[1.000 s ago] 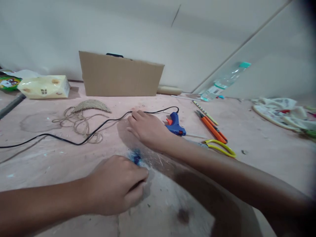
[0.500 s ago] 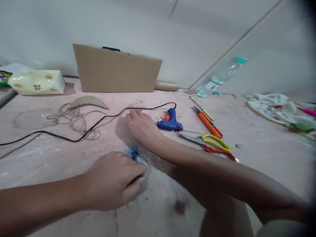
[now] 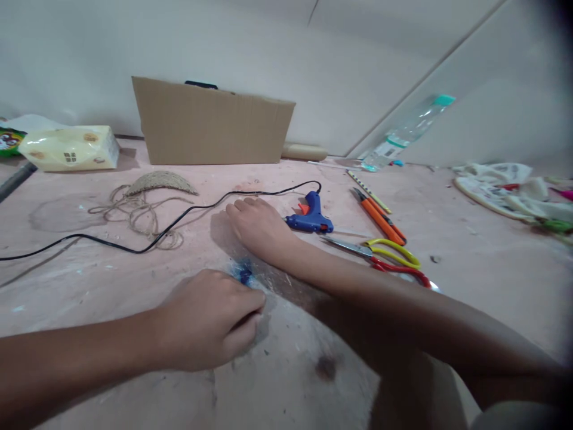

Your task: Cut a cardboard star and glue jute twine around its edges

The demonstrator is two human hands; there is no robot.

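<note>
My left hand [image 3: 215, 316] rests on the pinkish surface in a loose fist, thumb against the curled index finger; nothing sticks out of it. A dark blue stain [image 3: 244, 273] lies just beyond its knuckles. Farther forward, my right hand [image 3: 259, 227] is down on the surface with its fingers curled under, fingertips hidden, and no object shows in it. Just right of that hand lies a blue hot glue gun [image 3: 311, 218] with an orange trigger, its nozzle close to the hand. The gun's black cord [image 3: 192, 209] runs behind the right hand and off to the left.
Scissors [image 3: 385, 257], an orange utility knife [image 3: 380, 218] and a patterned stick [image 3: 369, 191] lie on the right. Woven piece [image 3: 161, 181] and loose twine [image 3: 143, 215] are left. Behind stand a cardboard panel [image 3: 215, 125], tissue pack [image 3: 71, 149] and leaning bottle [image 3: 403, 137]. Cloth [image 3: 496, 191] lies far right.
The view has shifted slightly, and things on the right appear a little farther right and higher. Both hands keep the same pose and place on the surface.
</note>
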